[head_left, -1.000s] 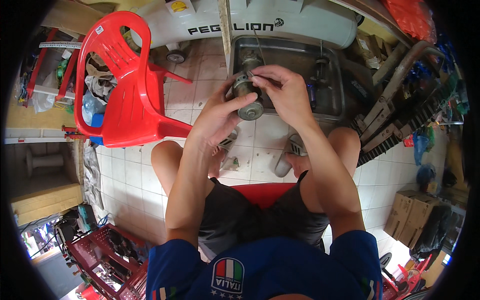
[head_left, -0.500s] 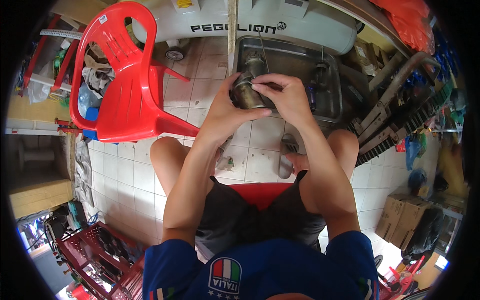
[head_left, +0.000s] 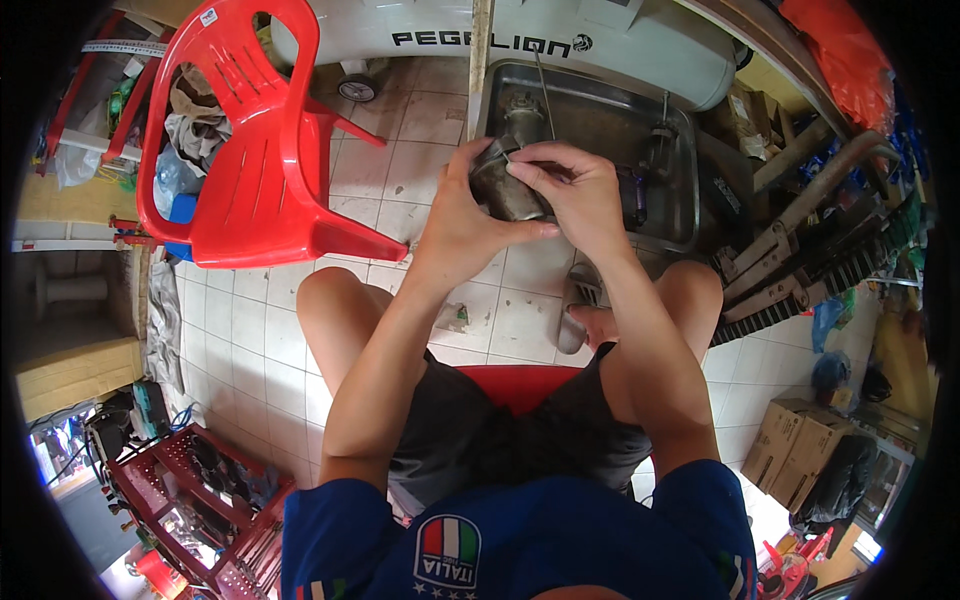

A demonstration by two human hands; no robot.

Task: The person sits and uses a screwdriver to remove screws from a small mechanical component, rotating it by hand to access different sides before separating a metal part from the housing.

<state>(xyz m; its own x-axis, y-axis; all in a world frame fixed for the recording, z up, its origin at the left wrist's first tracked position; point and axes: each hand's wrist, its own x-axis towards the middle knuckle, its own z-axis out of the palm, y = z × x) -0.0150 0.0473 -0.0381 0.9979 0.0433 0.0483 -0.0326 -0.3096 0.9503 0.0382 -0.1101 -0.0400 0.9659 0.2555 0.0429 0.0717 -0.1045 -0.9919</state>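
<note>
So the person's got a scuffed grey-brown metal cylinder point(head_left: 508, 190) tilted in front of their knees, by the near left part of a dark metal rectangular tray point(head_left: 690, 215). The bare left hand point(head_left: 462, 225) is curled round it, fingers on the far side, thumb stretched along the near end. Right hand point(head_left: 578, 188) has thumb and forefinger pinched together at the cylinder's upper rim; can't tell if there's something tiny in that pinch. Tips, imo: let the left palm carry all the weight so the pinching fingers can be gentle, turn the cylinder rather than bending the right wrist, and angle that rim toward the light, since those fingers cover the spot. Working closer over the tray seems smart too, in case anything small drops. Head count: two hands, one held cylinder, one tray. In the tray: one grimy stubby metal part point(head_left: 522, 118), one long thin metal rod point(head_left: 544, 90) sticking up, one dark part with an upright shaft point(head_left: 661, 150), one slim purplish piece point(head_left: 640, 198). Around them: one red plastic armchair point(head_left: 245, 185), one big whitish tank point(head_left: 640, 40), one grey sandal point(head_left: 572, 325) showing. Brown cardboard boxes point(head_left: 800, 455), one or two, hard to say.
</note>
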